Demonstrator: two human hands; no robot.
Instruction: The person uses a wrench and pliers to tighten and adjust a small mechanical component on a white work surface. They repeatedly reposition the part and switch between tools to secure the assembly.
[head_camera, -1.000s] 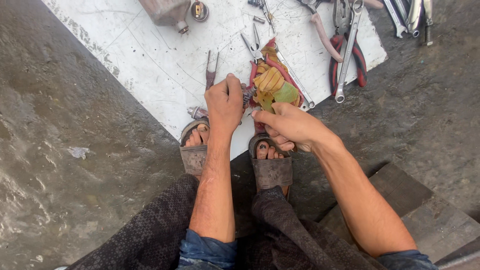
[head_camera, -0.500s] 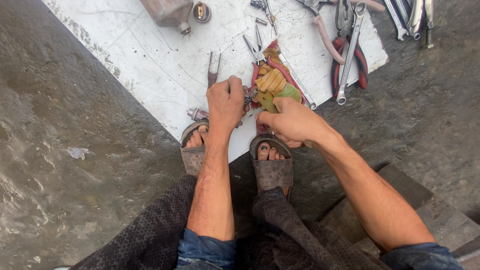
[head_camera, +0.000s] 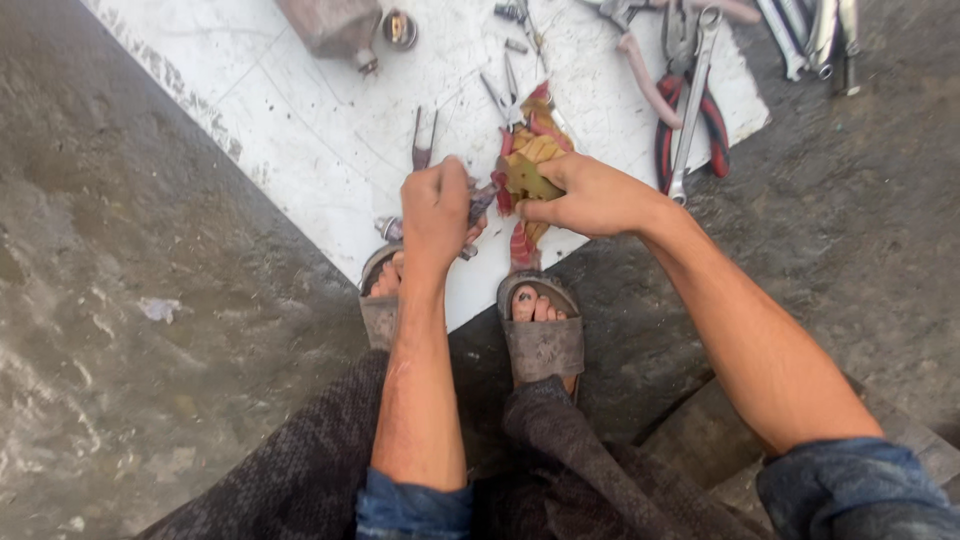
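I am seated, looking down at a white sheet (head_camera: 300, 130) spread on the concrete ground. My left hand (head_camera: 436, 205) is closed around a small dark metal part (head_camera: 480, 200), mostly hidden in the fist. My right hand (head_camera: 590, 195) pinches a dirty red and yellow rag (head_camera: 530, 165) against that part. The rag hangs down toward my sandalled feet (head_camera: 540, 335). A small pair of pliers (head_camera: 423, 135) lies just beyond my left hand.
Red-handled pliers (head_camera: 715, 120), a spanner (head_camera: 690, 100), a pink-handled tool (head_camera: 645, 85) and several wrenches (head_camera: 815, 40) lie at the far right. A brownish metal piece (head_camera: 330, 25) and a small round part (head_camera: 400, 28) sit at the sheet's top. A step (head_camera: 690, 420) is by my right leg.
Both hands have lifted slightly away from my feet, and the rag has been gathered up into my right hand against the part.
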